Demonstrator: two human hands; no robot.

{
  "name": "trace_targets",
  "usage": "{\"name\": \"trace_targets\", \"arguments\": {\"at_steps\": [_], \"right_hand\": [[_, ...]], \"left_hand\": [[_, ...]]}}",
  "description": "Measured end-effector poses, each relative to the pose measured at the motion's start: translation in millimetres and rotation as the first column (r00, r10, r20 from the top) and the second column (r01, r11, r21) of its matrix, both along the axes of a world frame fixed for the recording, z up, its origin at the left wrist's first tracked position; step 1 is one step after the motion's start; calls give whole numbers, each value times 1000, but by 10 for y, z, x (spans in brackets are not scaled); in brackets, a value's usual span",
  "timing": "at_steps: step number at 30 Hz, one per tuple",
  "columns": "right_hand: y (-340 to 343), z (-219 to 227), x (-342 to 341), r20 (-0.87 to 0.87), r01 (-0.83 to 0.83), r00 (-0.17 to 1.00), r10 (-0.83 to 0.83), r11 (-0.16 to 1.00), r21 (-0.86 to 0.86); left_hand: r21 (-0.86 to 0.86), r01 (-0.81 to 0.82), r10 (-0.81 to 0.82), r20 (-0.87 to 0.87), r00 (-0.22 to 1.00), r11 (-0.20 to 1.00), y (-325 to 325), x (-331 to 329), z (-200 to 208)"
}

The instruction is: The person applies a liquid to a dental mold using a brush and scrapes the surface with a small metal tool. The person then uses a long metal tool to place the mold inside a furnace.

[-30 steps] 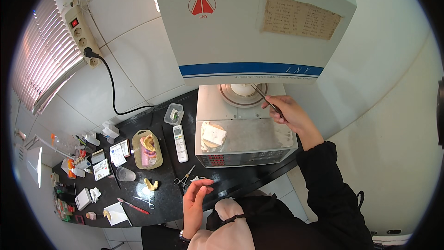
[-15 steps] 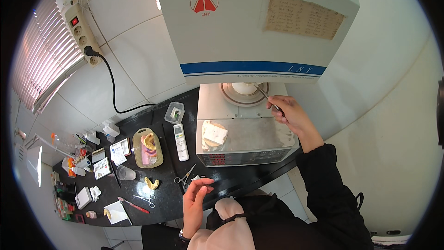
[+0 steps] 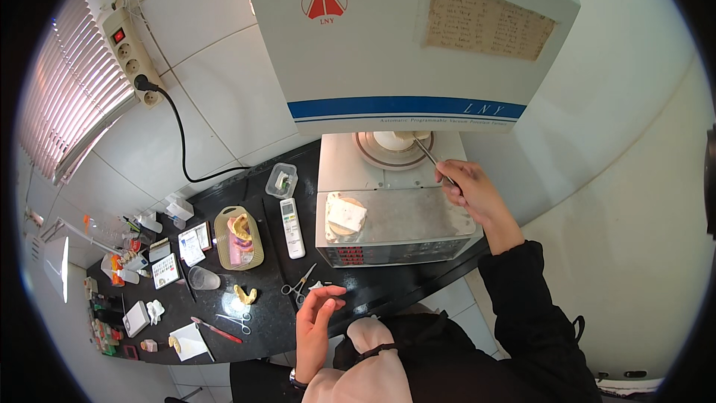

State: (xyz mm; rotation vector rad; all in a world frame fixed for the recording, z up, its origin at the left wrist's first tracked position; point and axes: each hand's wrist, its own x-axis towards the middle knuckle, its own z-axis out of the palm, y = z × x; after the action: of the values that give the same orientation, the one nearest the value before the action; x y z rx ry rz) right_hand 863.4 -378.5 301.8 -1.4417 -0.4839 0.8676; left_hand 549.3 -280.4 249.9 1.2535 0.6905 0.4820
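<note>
My right hand is closed around a thin metal tool, which slants up to the left. Its tip meets a small cream-coloured piece at the round firing platform of a porcelain furnace. The raised furnace head partly hides the white round block on that platform. Low in front of the bench edge, my left hand is empty, its fingers loosely bent and apart. Hinged metal forceps lie just beyond its fingertips.
A white block rests on the furnace's front ledge. Left of it are a remote control, a clear plastic box and a basket with dental models. Another dental model, scissors-like instruments and a red-handled tool lie on the black bench.
The tool in my right hand has shifted slightly, and a cream-coloured piece now shows at its tip by the white round block. My left hand stays in place.
</note>
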Motion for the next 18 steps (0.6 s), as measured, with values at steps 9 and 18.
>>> {"name": "trace_targets", "arguments": {"at_steps": [9,18], "right_hand": [[-184,-16,-183,-14,2,1000,-3,1000,-31],[-417,-111,-433,-48,35,998,-36,999,-26]], "left_hand": [[15,29,-29,-7,1000,999,-27,-10,1],[25,59,-59,-2,998,998,-75,-85,14]]}}
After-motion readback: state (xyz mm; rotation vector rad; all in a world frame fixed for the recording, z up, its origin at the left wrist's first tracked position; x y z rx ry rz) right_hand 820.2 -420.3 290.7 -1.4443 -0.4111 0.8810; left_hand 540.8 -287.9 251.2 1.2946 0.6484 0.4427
